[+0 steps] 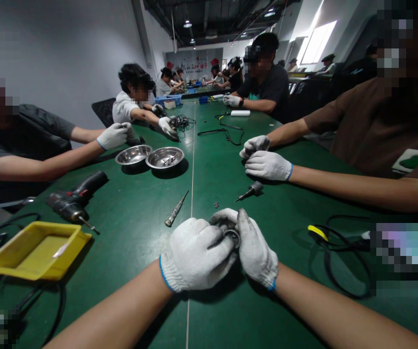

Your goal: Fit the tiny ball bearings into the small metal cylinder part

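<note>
Both my hands wear white knit gloves with blue cuffs and meet over the green table. Fingers of my left hand [198, 252] close round a small round metal part [233, 236] with a ring-shaped rim. From the other side my right hand [254, 247] curls against the same part, its fingertips darkened. Much of the part is hidden by the gloves. Just beyond them lie a few tiny metal pieces [217, 204]. A screwdriver with a clear handle [175, 212] rests to the left, and a dark tool with a thin tip [250, 190] lies beyond my right hand.
A yellow tray [36, 269] and a power drill [72, 198] are on the left. Two steel bowls [165, 162] stand farther off, one holding small metal parts. Black cables [347, 261] lie right. Gloved co-workers sit along both sides, one person's hands [267, 165] close by on the right.
</note>
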A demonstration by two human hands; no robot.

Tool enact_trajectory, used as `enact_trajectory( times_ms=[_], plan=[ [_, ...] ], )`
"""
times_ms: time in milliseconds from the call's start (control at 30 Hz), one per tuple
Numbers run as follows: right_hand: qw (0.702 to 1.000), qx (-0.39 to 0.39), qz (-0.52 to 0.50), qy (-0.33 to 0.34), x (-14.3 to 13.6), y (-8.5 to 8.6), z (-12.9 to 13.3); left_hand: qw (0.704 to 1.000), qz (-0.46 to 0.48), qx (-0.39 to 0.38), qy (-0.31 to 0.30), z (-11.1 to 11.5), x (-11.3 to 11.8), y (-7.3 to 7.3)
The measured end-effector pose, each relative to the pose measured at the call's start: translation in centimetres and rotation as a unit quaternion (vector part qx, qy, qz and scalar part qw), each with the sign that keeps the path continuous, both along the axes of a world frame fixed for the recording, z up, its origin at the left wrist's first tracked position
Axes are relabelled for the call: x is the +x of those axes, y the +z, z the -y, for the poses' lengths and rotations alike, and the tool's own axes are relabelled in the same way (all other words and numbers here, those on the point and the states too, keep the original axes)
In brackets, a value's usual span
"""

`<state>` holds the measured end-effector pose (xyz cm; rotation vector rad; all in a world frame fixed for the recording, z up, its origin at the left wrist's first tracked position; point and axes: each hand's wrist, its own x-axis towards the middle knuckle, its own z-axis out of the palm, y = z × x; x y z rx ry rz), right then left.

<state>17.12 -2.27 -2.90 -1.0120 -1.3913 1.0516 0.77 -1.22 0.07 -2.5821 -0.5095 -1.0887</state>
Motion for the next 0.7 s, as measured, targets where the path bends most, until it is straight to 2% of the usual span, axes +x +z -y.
enact_trajectory(
  times_ms=[700],
  plan=[
    [1.0,-0.003,0.008,-0.001,-0.01,0.03,-0.01,1.0,-0.001,0.003,0.006,-0.01,0.06,0.07]
  ],
)
